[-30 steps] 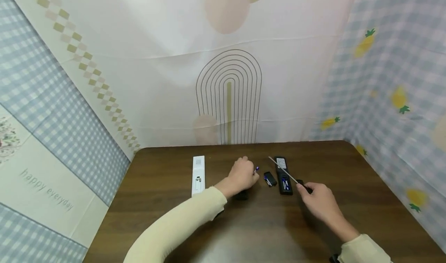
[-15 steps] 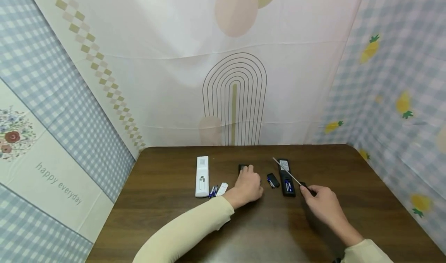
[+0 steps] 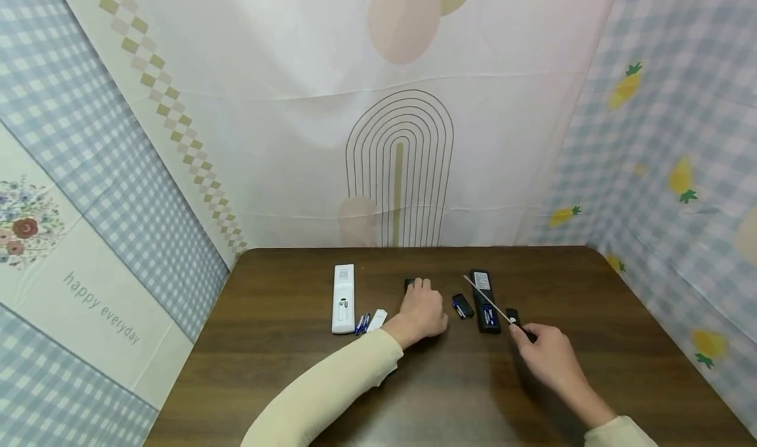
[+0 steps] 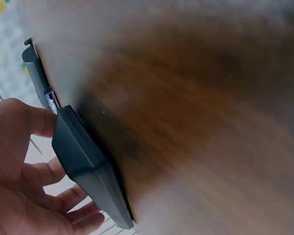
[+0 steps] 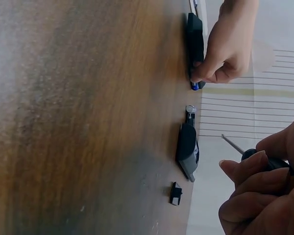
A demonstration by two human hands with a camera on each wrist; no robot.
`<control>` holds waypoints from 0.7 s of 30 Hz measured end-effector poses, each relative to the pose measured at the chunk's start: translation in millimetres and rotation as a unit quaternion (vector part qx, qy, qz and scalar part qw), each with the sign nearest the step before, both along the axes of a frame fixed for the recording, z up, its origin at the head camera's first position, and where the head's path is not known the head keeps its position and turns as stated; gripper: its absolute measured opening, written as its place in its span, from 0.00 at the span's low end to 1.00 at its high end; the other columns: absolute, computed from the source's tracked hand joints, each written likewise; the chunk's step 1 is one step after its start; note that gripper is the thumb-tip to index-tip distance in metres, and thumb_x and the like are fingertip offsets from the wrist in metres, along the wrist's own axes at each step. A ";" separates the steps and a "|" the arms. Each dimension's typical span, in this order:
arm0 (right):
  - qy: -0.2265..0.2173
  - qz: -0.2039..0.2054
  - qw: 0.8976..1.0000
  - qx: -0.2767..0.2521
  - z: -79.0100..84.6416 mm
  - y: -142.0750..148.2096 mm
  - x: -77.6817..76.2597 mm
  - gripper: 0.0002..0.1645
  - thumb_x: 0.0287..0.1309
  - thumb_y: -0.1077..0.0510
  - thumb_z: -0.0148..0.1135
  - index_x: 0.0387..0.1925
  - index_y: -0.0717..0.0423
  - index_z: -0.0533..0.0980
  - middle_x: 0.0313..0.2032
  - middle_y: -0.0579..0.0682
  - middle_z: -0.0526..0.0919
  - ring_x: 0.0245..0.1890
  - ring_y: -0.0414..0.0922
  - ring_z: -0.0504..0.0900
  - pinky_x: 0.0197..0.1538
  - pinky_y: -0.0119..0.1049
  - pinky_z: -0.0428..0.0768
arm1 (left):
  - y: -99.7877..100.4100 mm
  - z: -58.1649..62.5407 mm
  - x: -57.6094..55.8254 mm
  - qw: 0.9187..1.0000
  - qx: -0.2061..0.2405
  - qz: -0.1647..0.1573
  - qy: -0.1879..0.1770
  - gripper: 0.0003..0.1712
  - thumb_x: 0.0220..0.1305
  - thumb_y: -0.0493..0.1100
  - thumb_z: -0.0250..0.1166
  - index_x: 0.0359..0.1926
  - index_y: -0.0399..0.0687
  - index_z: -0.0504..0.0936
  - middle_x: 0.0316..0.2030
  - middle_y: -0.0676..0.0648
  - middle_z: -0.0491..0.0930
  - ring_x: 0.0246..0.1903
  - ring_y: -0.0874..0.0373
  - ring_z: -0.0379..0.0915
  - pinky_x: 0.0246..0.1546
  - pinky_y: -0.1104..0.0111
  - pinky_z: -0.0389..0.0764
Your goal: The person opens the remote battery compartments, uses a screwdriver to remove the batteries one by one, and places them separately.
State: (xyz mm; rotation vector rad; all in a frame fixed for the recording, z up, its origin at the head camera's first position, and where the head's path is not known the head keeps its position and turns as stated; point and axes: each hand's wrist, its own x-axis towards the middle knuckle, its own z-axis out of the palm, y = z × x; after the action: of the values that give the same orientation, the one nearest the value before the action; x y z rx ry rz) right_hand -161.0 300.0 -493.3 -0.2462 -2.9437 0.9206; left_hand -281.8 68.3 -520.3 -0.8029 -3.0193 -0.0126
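My left hand (image 3: 422, 310) rests over a black remote control (image 4: 90, 159) on the table. In the left wrist view its thumb touches one end, and its other fingers curl along the far side. By those fingertips, in the right wrist view, shows the blue end of a battery (image 5: 194, 86); I cannot tell if they touch it. My right hand (image 3: 550, 352) grips a screwdriver (image 3: 491, 300) by its dark handle, the thin metal shaft pointing up and left above another black remote control (image 3: 481, 282). That one lies back up with blue batteries (image 3: 487, 316) in its compartment.
Left of the left hand lies a white remote control (image 3: 344, 309) with its compartment uncovered, beside loose blue batteries (image 3: 362, 323) and a white cover (image 3: 376, 319). A small black piece (image 3: 464, 306) with batteries sits between the hands. Another black piece (image 3: 512, 315) lies near the right hand.
One second ago my left hand held up a blue-ended battery; it has since come down onto the black remote control. My right hand still grips the screwdriver, shifted slightly. The head view has moved a little.
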 end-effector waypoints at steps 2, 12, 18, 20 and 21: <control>-0.004 -0.002 1.000 -0.002 -1.2 1.7 1.7 0.26 0.79 0.44 0.56 0.48 0.63 0.87 0.31 0.50 0.88 0.32 0.45 0.78 0.37 0.39 0.75 | -2.7 0.8 1.3 1.000 0.013 -0.002 -0.004 0.20 0.72 0.58 0.63 0.26 0.55 0.87 0.54 0.44 0.80 0.55 0.49 0.72 0.67 0.58 0.76; -0.049 -0.035 0.998 -0.027 -0.2 24.2 15.7 0.34 0.80 0.38 0.52 0.54 0.66 0.85 0.35 0.56 0.89 0.37 0.51 0.83 0.37 0.42 0.77 | -56.4 26.0 32.2 0.981 0.192 -0.017 -0.030 0.19 0.73 0.52 0.65 0.23 0.54 0.74 0.28 0.53 0.75 0.29 0.60 0.71 0.30 0.69 0.74; -0.073 -0.040 0.996 -0.037 -6.6 40.6 24.9 0.38 0.81 0.37 0.49 0.57 0.69 0.83 0.46 0.65 0.90 0.43 0.56 0.85 0.41 0.45 0.81 | -110.8 35.5 66.9 0.962 0.267 0.038 -0.052 0.19 0.71 0.52 0.67 0.24 0.57 0.72 0.25 0.57 0.71 0.25 0.64 0.66 0.28 0.71 0.69; -0.072 -0.039 0.996 -0.036 -8.4 43.3 26.5 0.40 0.81 0.36 0.48 0.58 0.70 0.82 0.53 0.69 0.88 0.49 0.64 0.86 0.45 0.50 0.83 | -128.3 35.7 73.9 0.958 0.278 0.059 -0.037 0.19 0.70 0.51 0.68 0.24 0.57 0.72 0.23 0.57 0.71 0.25 0.64 0.66 0.28 0.71 0.69; -0.070 -0.040 0.996 -0.037 -9.3 44.2 27.1 0.40 0.82 0.36 0.47 0.59 0.71 0.81 0.55 0.71 0.87 0.53 0.69 0.85 0.48 0.53 0.84 | -135.9 36.0 76.4 0.957 0.281 0.067 -0.028 0.19 0.69 0.50 0.68 0.23 0.57 0.72 0.22 0.58 0.71 0.24 0.63 0.66 0.27 0.70 0.69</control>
State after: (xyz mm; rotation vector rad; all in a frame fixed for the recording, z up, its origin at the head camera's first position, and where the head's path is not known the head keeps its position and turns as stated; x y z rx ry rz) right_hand -133.9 344.2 -502.6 -0.4476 -3.0020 1.0435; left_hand -205.4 -67.6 -484.3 -0.5417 -2.8595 -0.8552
